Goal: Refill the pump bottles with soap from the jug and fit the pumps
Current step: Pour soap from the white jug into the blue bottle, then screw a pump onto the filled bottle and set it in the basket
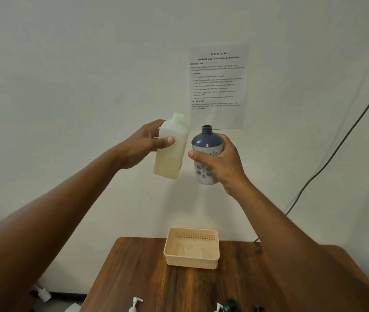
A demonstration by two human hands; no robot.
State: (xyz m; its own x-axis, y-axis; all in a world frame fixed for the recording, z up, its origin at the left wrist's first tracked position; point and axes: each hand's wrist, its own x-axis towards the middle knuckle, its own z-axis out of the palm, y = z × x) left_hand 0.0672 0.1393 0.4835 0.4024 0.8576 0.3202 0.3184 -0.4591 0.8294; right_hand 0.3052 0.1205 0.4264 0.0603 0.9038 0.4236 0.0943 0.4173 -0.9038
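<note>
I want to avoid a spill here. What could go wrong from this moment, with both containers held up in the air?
1. The jug still seems capped, so tipping it now would pour nothing.
2. The blue bottle has a narrow open neck and is held in the air by the right hand, so soap may miss it.
3. Drips could fall into the basket below.

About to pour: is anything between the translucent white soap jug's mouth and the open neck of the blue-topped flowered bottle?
Nothing: the head view shows only wall between the jug and the bottle.
</note>
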